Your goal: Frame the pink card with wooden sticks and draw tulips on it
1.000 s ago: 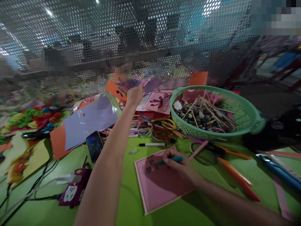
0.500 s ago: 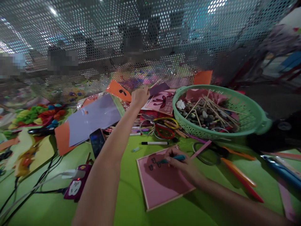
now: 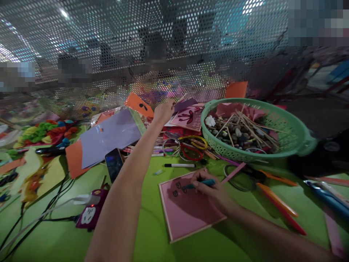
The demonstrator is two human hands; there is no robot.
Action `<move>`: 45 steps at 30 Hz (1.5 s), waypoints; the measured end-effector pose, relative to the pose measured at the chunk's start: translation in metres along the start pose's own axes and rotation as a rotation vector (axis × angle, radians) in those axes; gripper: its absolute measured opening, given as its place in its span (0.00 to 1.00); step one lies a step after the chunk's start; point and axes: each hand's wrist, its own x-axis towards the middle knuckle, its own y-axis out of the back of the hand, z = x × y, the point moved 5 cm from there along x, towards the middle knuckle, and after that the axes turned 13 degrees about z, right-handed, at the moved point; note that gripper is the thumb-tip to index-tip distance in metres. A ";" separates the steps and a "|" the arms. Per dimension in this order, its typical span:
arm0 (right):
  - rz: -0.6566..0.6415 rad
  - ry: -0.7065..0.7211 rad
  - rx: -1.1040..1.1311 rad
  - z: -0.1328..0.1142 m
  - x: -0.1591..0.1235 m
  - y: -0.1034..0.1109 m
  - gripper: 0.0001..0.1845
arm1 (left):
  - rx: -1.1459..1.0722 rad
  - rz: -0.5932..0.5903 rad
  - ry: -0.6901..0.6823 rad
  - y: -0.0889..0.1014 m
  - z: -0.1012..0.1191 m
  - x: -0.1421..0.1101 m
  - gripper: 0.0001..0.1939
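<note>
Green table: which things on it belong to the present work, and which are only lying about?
In the work:
teal pen, in the right hand
pink panel under its tip
perhaps purple paper, at the left hand

Lying about:
phone
green basket
white marker

Can't tell on my feed whether the left hand (image 3: 164, 112) grips the purple paper (image 3: 187, 104) or just overlaps it. Left forearm (image 3: 128, 189) hides part of the phone (image 3: 113, 164), the right edge chops off a blue thing (image 3: 325, 195), and stuff behind the perforated screen (image 3: 114, 32) is mush.
</note>
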 end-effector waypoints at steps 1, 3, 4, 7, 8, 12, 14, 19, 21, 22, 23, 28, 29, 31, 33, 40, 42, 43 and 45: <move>0.001 0.002 -0.005 0.000 0.000 0.000 0.28 | -0.003 -0.003 0.005 0.000 0.000 0.000 0.20; -0.001 0.008 -0.020 0.000 0.000 0.001 0.27 | -0.010 -0.006 0.011 0.000 0.000 0.000 0.20; -0.001 0.012 -0.027 -0.001 0.001 0.001 0.27 | -0.011 -0.010 0.011 -0.001 0.000 0.000 0.19; -0.007 0.021 -0.038 -0.002 0.001 0.001 0.27 | -0.006 -0.028 0.007 -0.003 0.000 0.000 0.19; -0.011 0.021 -0.036 -0.003 0.000 0.001 0.27 | -0.003 -0.034 0.006 -0.004 0.000 0.000 0.18; -0.023 0.022 -0.028 -0.005 0.000 0.000 0.27 | 0.003 -0.049 0.006 -0.007 0.000 0.000 0.18; -0.019 0.021 -0.028 -0.004 0.000 0.000 0.27 | 0.002 -0.053 0.004 -0.007 0.000 -0.001 0.18; -0.009 0.022 -0.024 0.001 0.000 0.002 0.27 | -0.010 -0.070 -0.009 -0.007 0.000 -0.001 0.18; -0.006 0.024 -0.028 0.002 0.000 0.002 0.26 | -0.013 -0.076 -0.010 -0.007 -0.001 -0.001 0.18; -0.004 0.023 -0.030 0.003 0.000 0.003 0.26 | -0.014 -0.078 -0.008 -0.008 -0.002 0.000 0.17; -0.001 0.025 -0.032 0.002 0.000 0.003 0.27 | -0.015 -0.080 -0.007 -0.008 -0.002 0.000 0.17; -0.007 0.035 -0.049 -0.001 0.000 0.002 0.28 | -0.010 -0.088 -0.003 -0.008 -0.002 0.000 0.17; -0.011 0.034 -0.053 -0.001 0.000 0.002 0.28 | -0.010 -0.088 -0.005 -0.007 -0.002 0.000 0.17; -0.012 0.037 -0.059 -0.001 0.000 0.002 0.28 | -0.016 -0.089 -0.007 -0.006 -0.001 -0.001 0.17; -0.012 0.052 -0.063 -0.002 -0.001 0.003 0.27 | -0.024 -0.092 -0.003 -0.006 -0.001 -0.002 0.17; -0.005 0.044 -0.071 -0.008 -0.001 0.006 0.25 | -0.048 -0.106 0.006 -0.010 0.001 -0.002 0.16; 0.021 0.037 -0.087 -0.011 -0.003 0.010 0.24 | -0.052 -0.105 -0.008 -0.011 0.004 -0.004 0.16; 0.047 0.042 -0.106 -0.012 -0.004 0.012 0.23 | -0.055 -0.088 -0.032 -0.010 0.007 -0.005 0.16; 0.092 0.050 -0.117 -0.013 -0.005 0.017 0.21 | -0.077 -0.070 -0.067 -0.011 0.011 -0.006 0.16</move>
